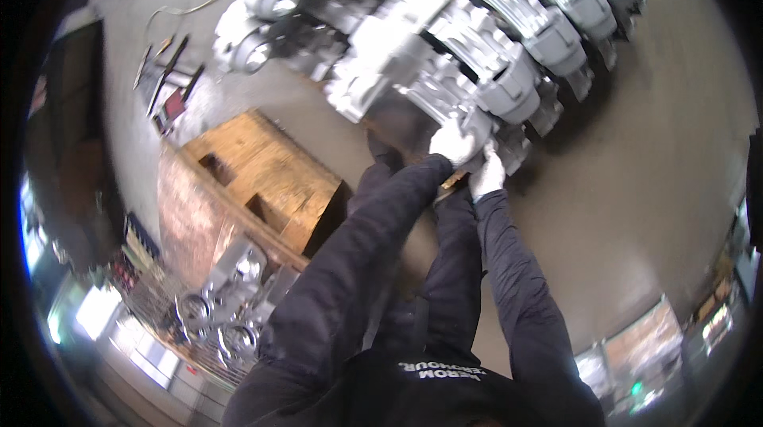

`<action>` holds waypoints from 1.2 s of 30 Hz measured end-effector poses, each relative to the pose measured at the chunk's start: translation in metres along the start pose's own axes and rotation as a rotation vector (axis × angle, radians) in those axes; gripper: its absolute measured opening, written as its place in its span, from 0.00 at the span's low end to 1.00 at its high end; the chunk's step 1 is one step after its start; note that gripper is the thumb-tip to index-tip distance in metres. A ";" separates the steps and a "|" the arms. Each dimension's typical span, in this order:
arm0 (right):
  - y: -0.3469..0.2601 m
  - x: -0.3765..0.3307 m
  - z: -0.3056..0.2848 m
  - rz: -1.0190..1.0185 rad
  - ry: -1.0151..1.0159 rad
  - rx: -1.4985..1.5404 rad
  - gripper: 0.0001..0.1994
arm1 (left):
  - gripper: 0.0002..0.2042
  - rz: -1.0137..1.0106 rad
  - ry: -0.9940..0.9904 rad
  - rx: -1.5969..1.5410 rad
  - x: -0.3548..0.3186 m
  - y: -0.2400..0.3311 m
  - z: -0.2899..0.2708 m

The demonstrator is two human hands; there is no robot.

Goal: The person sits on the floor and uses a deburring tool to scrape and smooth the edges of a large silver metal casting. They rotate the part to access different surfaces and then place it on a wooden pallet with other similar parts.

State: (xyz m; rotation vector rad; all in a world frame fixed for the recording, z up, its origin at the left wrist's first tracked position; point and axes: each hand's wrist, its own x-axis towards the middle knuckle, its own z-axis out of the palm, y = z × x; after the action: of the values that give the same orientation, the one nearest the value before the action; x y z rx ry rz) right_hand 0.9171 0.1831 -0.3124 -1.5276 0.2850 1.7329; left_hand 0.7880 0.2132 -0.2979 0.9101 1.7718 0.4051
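Both my hands wear white gloves and reach forward to the near end of a silver-grey metal casting (pixel 439 87). My left hand (pixel 453 143) grips its near end from the left, its fingers closed over the edge. Close beside it on the right, my right hand (pixel 488 174) holds the same end, its fingers partly hidden against the metal. The casting lies at the near left of several similar castings (pixel 509 92) set side by side in rows. Bright glare washes out part of the stack.
On the left stands a wooden crate (pixel 266 165) with square cut-outs. Behind it, shiny metal parts (pixel 226 308) lie at the lower left. Black and red tools (pixel 171 85) and a pale hose (pixel 187 10) are on the grey floor (pixel 660 157). My legs stand close to the stack.
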 end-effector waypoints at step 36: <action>0.038 -0.301 0.427 -1.003 -0.402 -1.912 0.18 | 0.20 -0.691 1.202 -0.842 -0.457 -0.230 -0.462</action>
State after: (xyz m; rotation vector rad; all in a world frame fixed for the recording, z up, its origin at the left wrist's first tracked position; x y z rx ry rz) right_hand 0.5657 0.3055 0.0567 -1.6100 -2.4623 1.0477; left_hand 0.3506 -0.2066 0.0292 -0.7304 2.4202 1.2502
